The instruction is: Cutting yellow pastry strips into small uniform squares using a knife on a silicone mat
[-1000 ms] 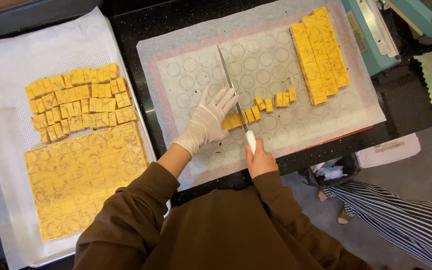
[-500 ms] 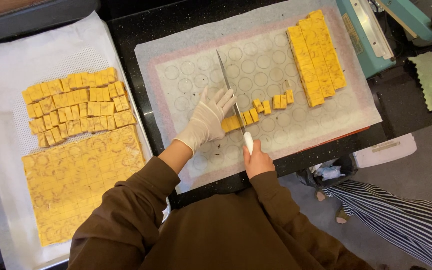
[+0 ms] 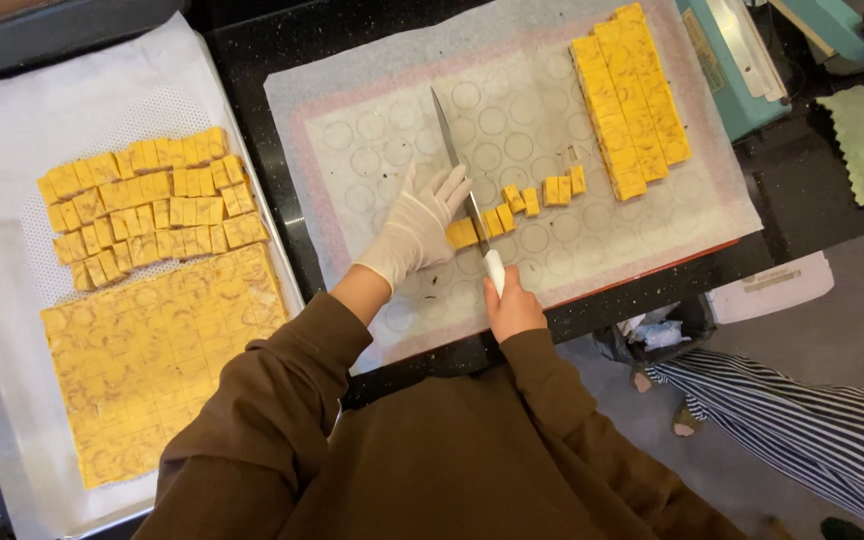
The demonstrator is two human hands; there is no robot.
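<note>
Short yellow strip [image 3: 517,205] in the middle of the baking mat [image 3: 372,150], already chopped into a run of small blocks, with the leftmost block tucked against the blade. Barely any change over the last second: same row, same count of pieces as far as can be told, no new cut showing. Knife [image 3: 457,160] lying at the same slant, tip pointing far, white handle near. Right hand [image 3: 512,305], bare, clenched around that handle at the near edge of the mat. Left hand [image 3: 417,225], gloved in white, fingers spread and unclenched, resting by the blade and the end block, grasping nothing. Looks like a pause between cuts rather than a stroke under way. Further right on the mat, a long block of uncut yellow bars [image 3: 632,100], untouched. Off to the left, on white paper [image 3: 12,120], a patch of finished cubes [image 3: 147,205] at the far side and a big scored slab [image 3: 152,370] nearer. Near right, another person's striped trousers [image 3: 782,420].
</note>
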